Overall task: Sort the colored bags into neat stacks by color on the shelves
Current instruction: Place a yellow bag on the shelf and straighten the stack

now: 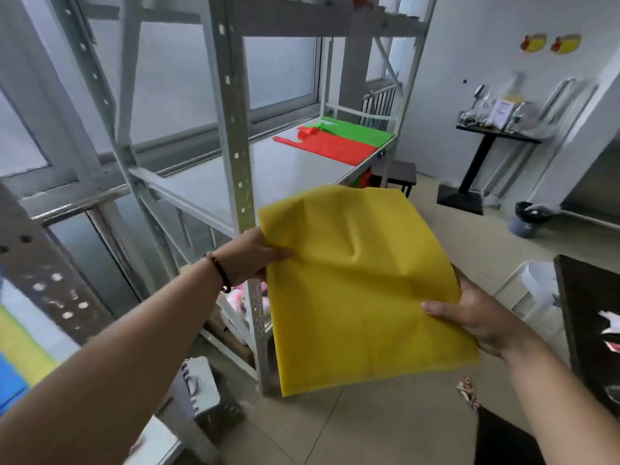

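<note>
We hold the yellow bag (362,290) by opposite edges, left hand (255,256) and right hand (476,317) pinching it; it looks light, floppy, best kept spread flat

No legible text anywhere. White card (502,110) on the black side table (496,134) at 2 o'clock carries print, too blurred to read. Two yellow-red wall signs (550,43) at 1 o'clock: no characters resolvable.
</note>
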`<control>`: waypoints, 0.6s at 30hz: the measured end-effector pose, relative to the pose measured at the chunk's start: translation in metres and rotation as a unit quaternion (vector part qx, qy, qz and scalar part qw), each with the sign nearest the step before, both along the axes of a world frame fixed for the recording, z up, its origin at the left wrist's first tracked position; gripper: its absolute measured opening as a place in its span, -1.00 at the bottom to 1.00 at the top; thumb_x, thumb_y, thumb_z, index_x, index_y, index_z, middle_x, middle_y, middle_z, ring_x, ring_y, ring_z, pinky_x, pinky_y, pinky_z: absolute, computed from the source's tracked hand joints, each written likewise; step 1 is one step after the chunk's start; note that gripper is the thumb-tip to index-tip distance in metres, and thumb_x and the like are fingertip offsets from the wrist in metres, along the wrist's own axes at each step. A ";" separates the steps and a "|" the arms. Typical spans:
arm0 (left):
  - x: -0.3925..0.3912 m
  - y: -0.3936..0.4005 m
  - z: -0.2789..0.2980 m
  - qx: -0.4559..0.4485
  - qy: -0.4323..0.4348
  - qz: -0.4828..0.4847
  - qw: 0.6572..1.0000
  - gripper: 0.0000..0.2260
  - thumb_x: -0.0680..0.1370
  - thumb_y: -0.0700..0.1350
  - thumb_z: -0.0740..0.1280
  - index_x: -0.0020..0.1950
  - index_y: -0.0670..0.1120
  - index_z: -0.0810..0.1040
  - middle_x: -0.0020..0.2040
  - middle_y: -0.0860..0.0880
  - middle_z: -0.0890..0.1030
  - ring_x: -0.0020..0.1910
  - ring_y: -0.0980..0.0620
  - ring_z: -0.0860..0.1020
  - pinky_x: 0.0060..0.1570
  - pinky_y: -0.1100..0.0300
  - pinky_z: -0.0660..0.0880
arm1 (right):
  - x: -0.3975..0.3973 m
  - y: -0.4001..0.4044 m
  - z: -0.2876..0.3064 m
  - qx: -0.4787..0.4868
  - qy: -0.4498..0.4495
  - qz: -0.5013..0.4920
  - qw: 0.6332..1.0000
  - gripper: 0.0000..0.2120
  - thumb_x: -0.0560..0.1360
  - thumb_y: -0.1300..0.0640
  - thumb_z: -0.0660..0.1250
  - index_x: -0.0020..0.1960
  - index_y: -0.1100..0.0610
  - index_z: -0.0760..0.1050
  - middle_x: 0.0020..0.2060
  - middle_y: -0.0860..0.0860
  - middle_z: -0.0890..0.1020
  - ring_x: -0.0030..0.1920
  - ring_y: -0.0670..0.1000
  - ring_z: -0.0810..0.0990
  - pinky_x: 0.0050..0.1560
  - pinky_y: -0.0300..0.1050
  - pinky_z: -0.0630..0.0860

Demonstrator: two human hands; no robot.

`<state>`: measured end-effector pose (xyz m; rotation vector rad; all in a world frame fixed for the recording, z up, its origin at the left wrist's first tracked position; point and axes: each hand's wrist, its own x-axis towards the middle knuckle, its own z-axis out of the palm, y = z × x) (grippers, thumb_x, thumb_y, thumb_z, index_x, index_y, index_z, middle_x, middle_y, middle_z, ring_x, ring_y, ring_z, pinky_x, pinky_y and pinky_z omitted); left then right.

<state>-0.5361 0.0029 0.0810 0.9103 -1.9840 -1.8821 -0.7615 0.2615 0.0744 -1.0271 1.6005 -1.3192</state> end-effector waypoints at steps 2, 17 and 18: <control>-0.033 -0.002 -0.004 0.009 0.001 -0.001 1.000 -0.64 0.54 -0.28 0.27 0.33 -0.12 0.38 0.26 -0.21 0.52 0.20 -0.26 0.53 0.18 -0.27 0.45 | -0.035 -0.004 -0.002 0.015 -0.005 0.011 1.000 -0.06 -0.19 -0.26 0.62 0.15 -0.27 0.37 0.07 -0.18 0.61 -0.04 -0.17 0.67 -0.18 -0.27 0.62; -0.220 -0.157 -0.029 0.038 0.003 0.038 0.999 -0.59 0.35 -0.15 0.50 0.13 0.04 0.47 0.01 0.01 0.63 -0.20 0.13 0.69 -0.07 -0.05 0.60 | -0.257 -0.192 -0.023 0.042 -0.030 0.092 0.994 -0.07 -0.18 -0.28 0.61 0.14 -0.35 0.32 0.08 -0.18 0.60 0.00 -0.12 0.67 -0.12 -0.18 0.62; -0.230 -0.170 -0.030 0.051 0.004 0.041 0.998 -0.45 0.18 -0.06 0.59 0.12 0.06 0.49 0.00 0.02 0.65 -0.16 0.10 0.69 -0.07 -0.06 0.61 | -0.271 -0.210 -0.023 0.048 -0.035 0.102 0.993 -0.05 -0.18 -0.26 0.62 0.16 -0.33 0.32 0.10 -0.16 0.60 0.00 -0.10 0.67 -0.11 -0.16 0.63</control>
